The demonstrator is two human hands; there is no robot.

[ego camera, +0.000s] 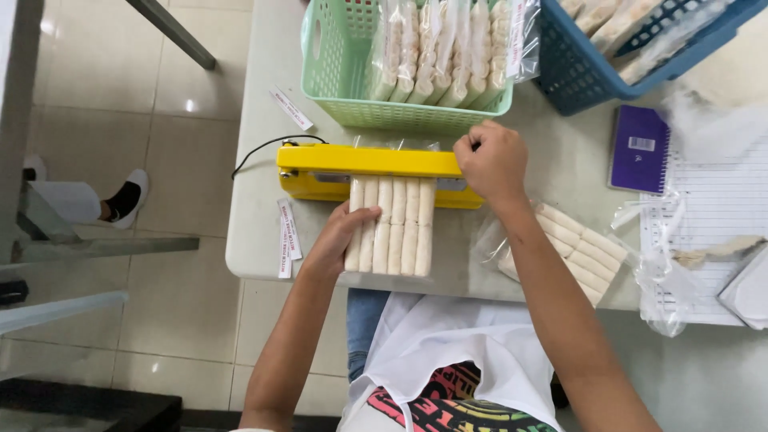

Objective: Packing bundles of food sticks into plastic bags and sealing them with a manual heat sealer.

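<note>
The yellow heat sealer (372, 170) is pressed shut by the right hand (492, 160), fingers curled tight on its bar, while the bag of pale sticks (392, 226), its top under the bar, is steadied by the flat, open left hand (340, 238).

Green basket (352, 104) blocks behind yellow sealer (368, 164); bare table (256, 216) free left.

White table (264, 240): yellow sealer (320, 172), green basket (344, 88) (full), purple notebook (638, 150).
</note>
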